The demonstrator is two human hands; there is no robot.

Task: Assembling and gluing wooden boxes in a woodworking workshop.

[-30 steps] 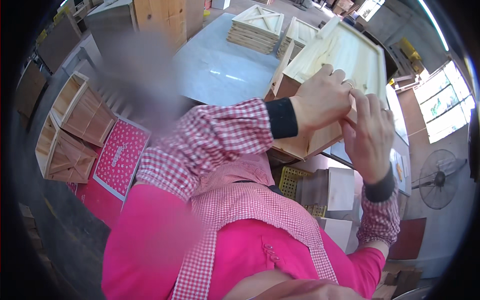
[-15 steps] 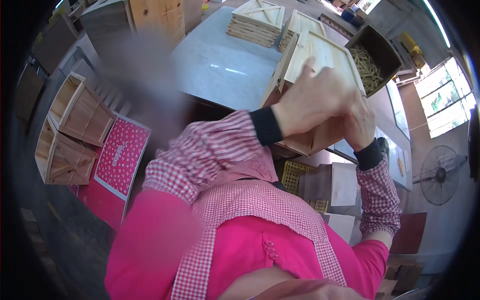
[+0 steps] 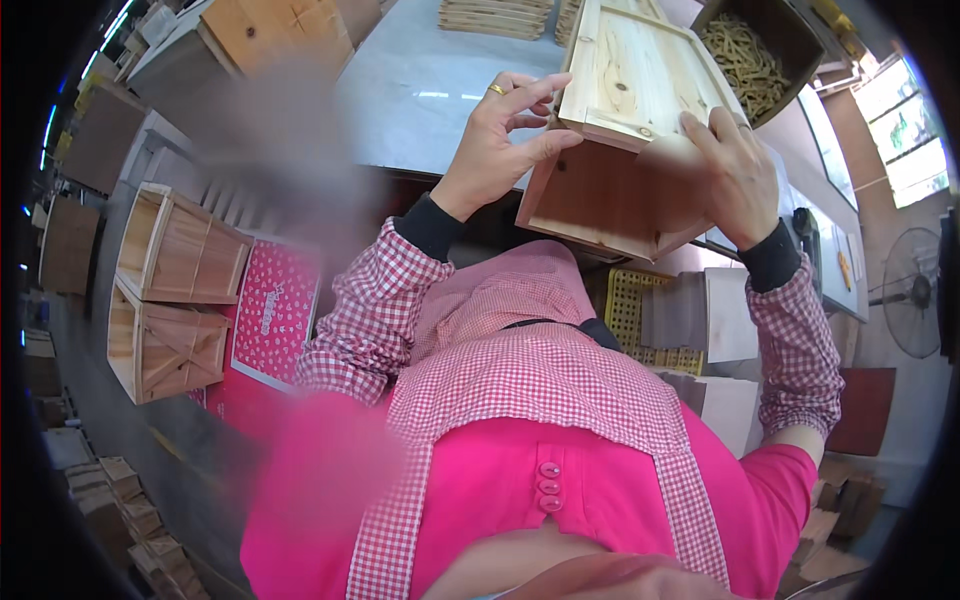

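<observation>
A pale wooden box (image 3: 590, 195) lies at the table's near edge, its hollow end facing me. A framed wooden panel (image 3: 640, 70) with knots forms its upper side. My left hand (image 3: 500, 145), with a ring on one finger, is open at the box's left side; fingertips and thumb reach the panel's edge and near corner. At the near right corner my right hand (image 3: 738, 175) grips the box, fingers bent over the panel's edge. One part near its fingers is blurred, and its thumb is hard to make out.
A grey-topped table (image 3: 415, 95) carries stacked wooden panels (image 3: 495, 18). Beyond the box stands a bin (image 3: 745, 60) of thin wooden strips. Two wooden crates (image 3: 180, 245) stand at left by a pink patterned sheet (image 3: 275, 310). Below are a yellow plastic basket (image 3: 625, 300) and a fan (image 3: 910, 290) at right.
My left hand has moved left, from beside my right hand to the box's left edge, and its fingers have spread. The whole view has shifted a little. My right hand stays on the box.
</observation>
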